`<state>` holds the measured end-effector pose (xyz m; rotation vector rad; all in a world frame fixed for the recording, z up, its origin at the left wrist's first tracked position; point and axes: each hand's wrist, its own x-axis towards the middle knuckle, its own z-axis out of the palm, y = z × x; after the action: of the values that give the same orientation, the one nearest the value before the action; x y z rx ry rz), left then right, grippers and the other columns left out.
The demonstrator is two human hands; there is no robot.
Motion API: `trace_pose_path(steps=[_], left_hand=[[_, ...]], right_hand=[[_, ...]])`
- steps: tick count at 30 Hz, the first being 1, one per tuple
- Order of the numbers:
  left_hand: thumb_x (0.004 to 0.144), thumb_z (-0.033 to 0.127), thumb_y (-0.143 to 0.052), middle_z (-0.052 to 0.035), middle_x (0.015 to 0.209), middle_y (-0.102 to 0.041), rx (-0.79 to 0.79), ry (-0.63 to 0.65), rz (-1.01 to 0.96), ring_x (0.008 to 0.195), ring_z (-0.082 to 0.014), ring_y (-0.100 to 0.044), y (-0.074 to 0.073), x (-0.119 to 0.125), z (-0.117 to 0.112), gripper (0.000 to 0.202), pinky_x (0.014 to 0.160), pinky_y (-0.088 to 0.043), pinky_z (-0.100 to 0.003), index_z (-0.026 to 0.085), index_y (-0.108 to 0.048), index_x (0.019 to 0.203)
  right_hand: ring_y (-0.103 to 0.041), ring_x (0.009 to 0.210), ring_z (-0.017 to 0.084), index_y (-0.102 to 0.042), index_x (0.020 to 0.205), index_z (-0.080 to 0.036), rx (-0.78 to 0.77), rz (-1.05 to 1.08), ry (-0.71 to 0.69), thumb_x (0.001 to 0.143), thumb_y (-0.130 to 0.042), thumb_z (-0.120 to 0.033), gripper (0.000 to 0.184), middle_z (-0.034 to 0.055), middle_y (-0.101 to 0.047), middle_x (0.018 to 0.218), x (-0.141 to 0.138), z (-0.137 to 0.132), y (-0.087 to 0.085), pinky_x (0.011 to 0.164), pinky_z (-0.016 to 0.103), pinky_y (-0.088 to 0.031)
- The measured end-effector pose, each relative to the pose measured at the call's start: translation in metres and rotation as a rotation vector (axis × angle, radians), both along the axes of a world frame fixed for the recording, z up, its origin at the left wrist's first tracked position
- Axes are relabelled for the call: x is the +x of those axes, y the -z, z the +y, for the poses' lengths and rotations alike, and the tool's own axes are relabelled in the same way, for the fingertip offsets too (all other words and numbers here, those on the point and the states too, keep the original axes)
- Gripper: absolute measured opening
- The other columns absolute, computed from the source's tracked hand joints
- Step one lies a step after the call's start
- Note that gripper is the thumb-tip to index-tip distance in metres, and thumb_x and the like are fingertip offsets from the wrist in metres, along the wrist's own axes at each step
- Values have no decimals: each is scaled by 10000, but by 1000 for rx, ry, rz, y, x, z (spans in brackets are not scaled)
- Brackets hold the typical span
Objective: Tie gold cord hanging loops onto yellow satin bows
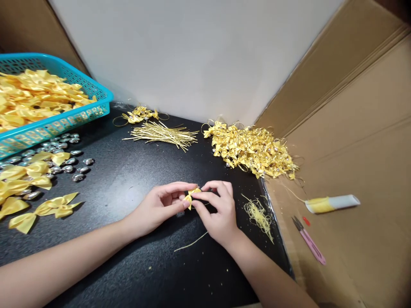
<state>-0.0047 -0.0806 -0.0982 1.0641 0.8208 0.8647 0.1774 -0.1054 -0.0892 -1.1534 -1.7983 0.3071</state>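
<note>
Between my two hands is a small yellow ribbon bow (189, 199), held just above the black table. My left hand (163, 201) pinches the bow's left side between thumb and fingers. From the other side, my right hand (220, 209) closes thumb and forefinger on the bow's right loop. A thin yellow cord (192, 244) trails out from under my right hand onto the table; whether it is fastened to the bow is hidden by my fingers.
A blue basket (109, 96) of yellow bows stands at the left, near silver beads (78, 176) and loose bows (22, 221). Gold twist ties (165, 134) and finished bows (253, 149) lie behind. Cord scraps (259, 216), pink thread snips (311, 246) and a thread spool (334, 203) lie right.
</note>
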Motion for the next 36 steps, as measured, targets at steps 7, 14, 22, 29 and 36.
trace_pose_path(steps=[7,14,22,29,36], left_hand=[[782,266,-755,-58,1017,-669,132,69,51,774,-134,-564,3,1,-2,349,681,-486,-244,230,-733,1129],[813,281,-719,-75,1033,-678,169,119,97,753,-135,-531,2,2,-1,319,685,-459,-256,183,-719,1116],[797,269,-728,-51,943,-670,128,117,77,726,-133,-504,2,1,-1,359,666,-432,-250,180,-701,1144],[822,272,-701,-60,980,-674,215,149,115,708,-126,-468,2,0,1,318,652,-411,-238,177,-718,1125],[812,271,-706,-86,1041,-668,236,144,161,687,-118,-465,-1,1,1,336,624,-410,-232,171,-725,1132]], right_hand=[[-497,823,176,-725,786,-261,-53,-18,0,831,-686,-193,91,12,-546,783,-5,3,6,781,352,-399],[-491,903,183,-626,843,-210,-127,-123,-74,895,-570,-165,89,26,-567,899,-5,1,1,833,355,-352],[-475,886,183,-666,829,-235,-96,-129,-85,849,-656,-205,38,13,-546,867,3,6,0,829,352,-344],[-475,880,183,-603,815,-213,-98,-194,-100,904,-559,-174,106,21,-557,874,-1,4,2,821,360,-331],[-493,888,191,-541,833,-208,-16,0,-72,946,-469,-204,134,38,-521,852,2,0,-11,787,351,-392]])
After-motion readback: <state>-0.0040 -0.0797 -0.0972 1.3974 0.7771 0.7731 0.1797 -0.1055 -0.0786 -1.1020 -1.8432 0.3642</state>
